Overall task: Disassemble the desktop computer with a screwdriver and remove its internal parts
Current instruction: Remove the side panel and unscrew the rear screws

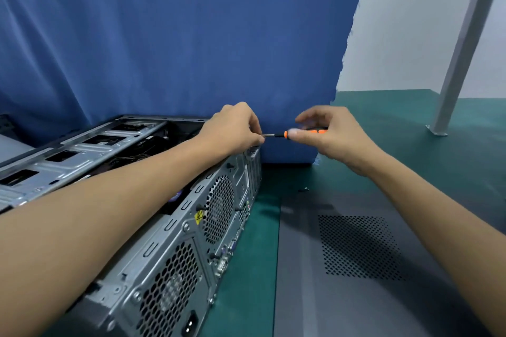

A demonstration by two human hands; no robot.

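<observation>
Green counter (254, 268) carries open computer case (175, 241), long axis running away from viewer; detached side panel (356, 295) flat just right of case; at case's far rear corner, left hand (232, 128) fingers pinch shaft tip; right hand (331, 137) fingers grip handle; screwdriver (279, 134) horizontal, tip pointing left.

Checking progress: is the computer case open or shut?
Open: the computer case shows its interior; a vented grey panel lies flat beside it.

Electronics repair workshop.
Green anti-static mat (397, 128) covers the table, blue curtain (178, 35) behind, grey metal frame leg (462, 46).
</observation>
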